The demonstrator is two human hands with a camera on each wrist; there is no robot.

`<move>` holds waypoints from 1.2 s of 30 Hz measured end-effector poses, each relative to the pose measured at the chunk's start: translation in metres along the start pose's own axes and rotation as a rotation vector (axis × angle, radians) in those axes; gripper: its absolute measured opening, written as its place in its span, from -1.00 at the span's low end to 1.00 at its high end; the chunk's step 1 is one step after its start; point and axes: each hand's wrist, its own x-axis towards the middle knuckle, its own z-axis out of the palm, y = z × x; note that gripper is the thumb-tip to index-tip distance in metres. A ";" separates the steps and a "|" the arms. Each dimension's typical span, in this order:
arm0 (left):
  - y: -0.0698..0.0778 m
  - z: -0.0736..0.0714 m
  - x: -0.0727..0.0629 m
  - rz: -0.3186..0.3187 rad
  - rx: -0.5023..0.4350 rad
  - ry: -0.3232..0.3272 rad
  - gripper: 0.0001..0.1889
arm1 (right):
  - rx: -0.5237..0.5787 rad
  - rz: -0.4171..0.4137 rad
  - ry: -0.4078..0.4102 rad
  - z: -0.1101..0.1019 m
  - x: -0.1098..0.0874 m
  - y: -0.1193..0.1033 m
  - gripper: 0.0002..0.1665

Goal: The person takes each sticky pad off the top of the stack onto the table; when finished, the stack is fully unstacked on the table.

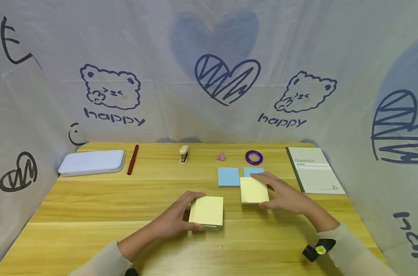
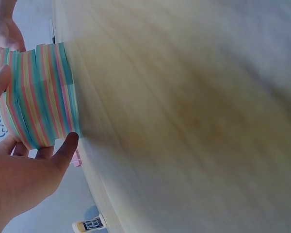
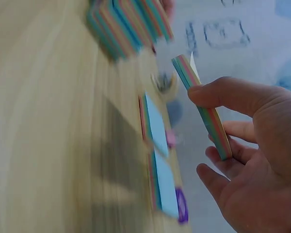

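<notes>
My left hand (image 1: 176, 215) grips a stack of sticky note pads (image 1: 206, 211) with a yellow top sheet, thumb on the near side and fingers behind. In the left wrist view the stack (image 2: 43, 99) shows striped edges in several colours; its lowest pad is at or just above the tabletop. Between thumb and fingers, my right hand (image 1: 281, 194) pinches a single yellow-topped sticky note pad (image 1: 254, 189). The right wrist view shows this pad (image 3: 208, 114) raised clear of the table. Just beyond it lie two blue-topped pads (image 1: 228, 176), the right one partly hidden.
Along the back of the wooden table (image 1: 102, 207) lie a white case (image 1: 91, 161), a dark red pen (image 1: 133, 159), a stapler (image 1: 184, 154), a pink binder clip (image 1: 221, 155) and a purple tape roll (image 1: 254, 157). A notebook (image 1: 316, 170) is at the right.
</notes>
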 end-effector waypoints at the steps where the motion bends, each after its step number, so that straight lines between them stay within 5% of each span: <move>1: 0.000 0.000 0.000 -0.002 0.001 -0.001 -0.08 | 0.006 0.014 0.006 -0.005 -0.001 0.007 0.09; 7: 0.000 0.000 -0.001 0.013 0.003 -0.004 -0.09 | 0.019 0.079 0.048 -0.032 -0.007 0.050 0.06; 17: 0.000 0.000 -0.001 0.003 0.005 0.001 -0.07 | -0.134 0.154 0.040 -0.058 -0.001 0.096 0.04; 36: 0.000 0.000 -0.001 -0.001 0.017 0.000 -0.07 | -0.192 0.163 -0.039 -0.055 0.012 0.100 0.04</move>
